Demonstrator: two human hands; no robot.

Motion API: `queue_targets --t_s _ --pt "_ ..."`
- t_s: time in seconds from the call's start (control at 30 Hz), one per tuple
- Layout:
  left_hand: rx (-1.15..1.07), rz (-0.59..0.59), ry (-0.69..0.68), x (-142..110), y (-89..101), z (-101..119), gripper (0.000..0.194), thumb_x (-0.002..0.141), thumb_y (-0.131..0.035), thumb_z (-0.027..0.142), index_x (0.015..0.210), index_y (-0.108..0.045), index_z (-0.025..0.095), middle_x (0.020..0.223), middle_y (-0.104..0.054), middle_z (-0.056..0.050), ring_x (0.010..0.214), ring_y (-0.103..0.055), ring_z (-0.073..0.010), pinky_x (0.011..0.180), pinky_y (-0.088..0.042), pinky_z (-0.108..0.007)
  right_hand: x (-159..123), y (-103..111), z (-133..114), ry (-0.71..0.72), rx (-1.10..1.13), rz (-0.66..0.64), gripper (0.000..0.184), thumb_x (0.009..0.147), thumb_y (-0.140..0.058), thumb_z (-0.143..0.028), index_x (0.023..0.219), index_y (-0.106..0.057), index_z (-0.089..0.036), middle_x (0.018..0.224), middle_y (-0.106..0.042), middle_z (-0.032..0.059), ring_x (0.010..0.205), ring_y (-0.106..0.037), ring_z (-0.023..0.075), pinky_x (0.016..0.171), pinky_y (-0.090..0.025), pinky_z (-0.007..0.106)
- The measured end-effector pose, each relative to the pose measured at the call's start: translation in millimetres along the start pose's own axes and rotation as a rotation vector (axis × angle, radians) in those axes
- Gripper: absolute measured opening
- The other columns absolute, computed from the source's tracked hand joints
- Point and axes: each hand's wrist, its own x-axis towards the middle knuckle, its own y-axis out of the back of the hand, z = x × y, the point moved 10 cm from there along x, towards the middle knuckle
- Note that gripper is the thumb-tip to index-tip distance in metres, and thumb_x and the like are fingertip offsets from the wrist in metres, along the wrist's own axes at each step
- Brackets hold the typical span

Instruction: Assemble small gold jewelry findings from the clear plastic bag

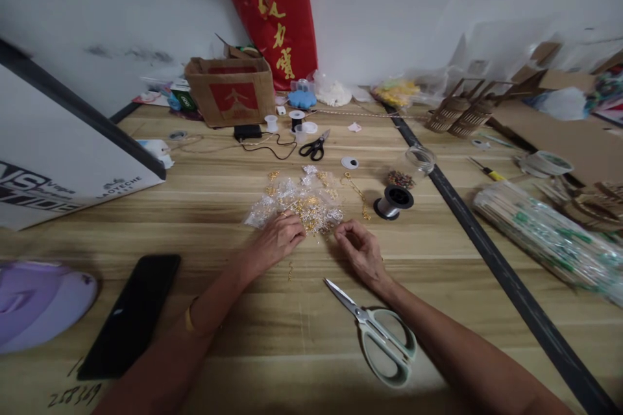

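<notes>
My left hand (280, 237) rests at the near edge of a pile of small gold and silver jewellery findings (316, 213), its fingers bent together; what they pinch, if anything, is hidden. Beside the pile's right edge, my right hand (361, 250) has thumb and forefinger brought together, and anything between them is too small to make out. Clear plastic bags (277, 198) lie among the findings. A short gold chain piece (291, 271) sits on the wood in front of my left hand. Scissors with pale green handles (372, 327) lie below my right hand, blades partly apart.
A wire spool (393, 201), a bead jar on its side (402, 176) and a gold chain (357, 193) lie beyond my right hand. Black scissors (315, 146) sit farther back. A phone (130, 314) is at left, bagged sticks (540, 233) at right.
</notes>
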Motion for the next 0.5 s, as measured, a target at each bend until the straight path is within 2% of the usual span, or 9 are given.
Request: queue_targets --t_s 0.33,0.5 --pt "0.051 -0.089 0.027 0.4 -2.6 5.1 0.019 0.092 -0.052 0.018 0.078 -0.065 0.015 0.080 -0.063 -0.005 0.084 -0.054 -0.0190 0.081 -0.041 -0.032 -0.6 -1.5 3.9 0.000 0.020 -0.012 0.015 0.086 -0.057 -0.033 0.081 -0.059 -0.019 0.078 -0.058 0.0023 0.074 -0.054 0.0165 0.070 -0.043 0.028" --pt "0.034 -0.089 0.040 1.1 -2.4 5.1 0.022 0.092 -0.050 0.017 0.074 -0.063 0.015 0.077 -0.062 -0.005 0.084 -0.055 -0.0191 0.079 -0.041 -0.032 -0.4 -1.2 2.4 -0.003 0.003 -0.007 0.017 0.086 -0.058 -0.036 0.080 -0.059 -0.020 0.076 -0.058 0.0020 0.073 -0.054 0.0165 0.069 -0.043 0.027"
